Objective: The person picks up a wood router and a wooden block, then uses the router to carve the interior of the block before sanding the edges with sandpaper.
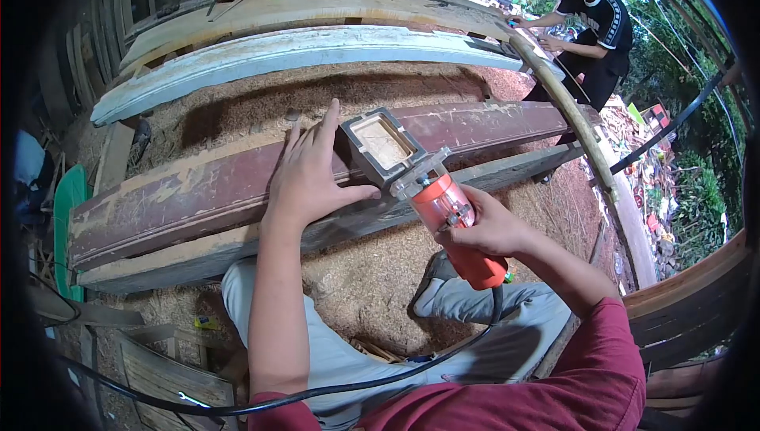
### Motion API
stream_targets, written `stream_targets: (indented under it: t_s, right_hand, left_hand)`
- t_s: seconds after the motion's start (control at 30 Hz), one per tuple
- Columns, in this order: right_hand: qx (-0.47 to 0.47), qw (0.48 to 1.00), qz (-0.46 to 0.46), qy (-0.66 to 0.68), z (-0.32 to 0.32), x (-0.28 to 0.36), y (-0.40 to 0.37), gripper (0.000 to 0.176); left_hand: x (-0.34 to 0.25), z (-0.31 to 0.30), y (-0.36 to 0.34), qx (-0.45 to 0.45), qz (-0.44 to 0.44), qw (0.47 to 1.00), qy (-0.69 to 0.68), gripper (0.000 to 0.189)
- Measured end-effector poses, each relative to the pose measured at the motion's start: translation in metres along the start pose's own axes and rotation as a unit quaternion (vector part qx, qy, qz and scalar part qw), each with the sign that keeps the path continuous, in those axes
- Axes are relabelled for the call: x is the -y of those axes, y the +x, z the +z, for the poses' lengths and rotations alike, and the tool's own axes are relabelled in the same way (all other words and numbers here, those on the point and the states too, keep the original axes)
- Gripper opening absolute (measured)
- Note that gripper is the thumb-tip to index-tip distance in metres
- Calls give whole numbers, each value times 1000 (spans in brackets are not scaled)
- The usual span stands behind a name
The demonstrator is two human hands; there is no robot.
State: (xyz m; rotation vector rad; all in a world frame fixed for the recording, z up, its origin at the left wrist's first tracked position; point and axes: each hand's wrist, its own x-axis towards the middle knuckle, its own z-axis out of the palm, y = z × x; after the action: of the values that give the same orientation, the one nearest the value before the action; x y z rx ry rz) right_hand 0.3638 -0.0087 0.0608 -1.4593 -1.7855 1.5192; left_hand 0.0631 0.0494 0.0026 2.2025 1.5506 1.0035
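Observation:
My right hand (492, 224) is wrapped round the orange body of a trim router (467, 253), whose clear base points up and away from me. That base overlaps the near right corner of a dark-edged square box (356, 150) with a pale wooden recess inside. The box rests on the worn maroon plank (229, 178). Just left of it, my left hand (310, 170) lies with fingers spread and pointing away, its thumb stretched along the box's near side. From the router's end a black cord (412, 374) loops down across my lap.
Beyond the maroon plank run a long white-painted beam (317, 45) and a bare wooden board (340, 5). At the upper right, another person (598, 23) works at the boards' end. A log pole (566, 106) slants on the right. Sawdust (356, 284) covers the ground.

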Motion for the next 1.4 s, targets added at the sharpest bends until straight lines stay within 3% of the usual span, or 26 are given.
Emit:
stream_targets:
  t_s: [0.5, 0.6, 0.97, 1.2, 1.4]
  right_hand:
    - [-6, 1000, -21, -18, -1, -7, 6, 57]
    - [0, 999, -49, -7, -1, -10, 10, 49]
    - [-3, 997, -28, -65, -3, -2, 6, 57]
    - [22, 999, 12, -38, -1, 10, -1, 59]
    - [17, 998, -11, -58, -1, 5, 3, 59]
  left_hand:
    - [1, 11, 1, -70, 64, 995, -10, 144]
    - [-10, 4, 1, -11, 11, 1000, 5, 145]
    - [-3, 15, 1, -51, 54, 996, 39, 143]
    - [-2, 17, 1, -49, 46, 997, 26, 142]
    - [-3, 16, 2, -19, 11, 999, 25, 139]
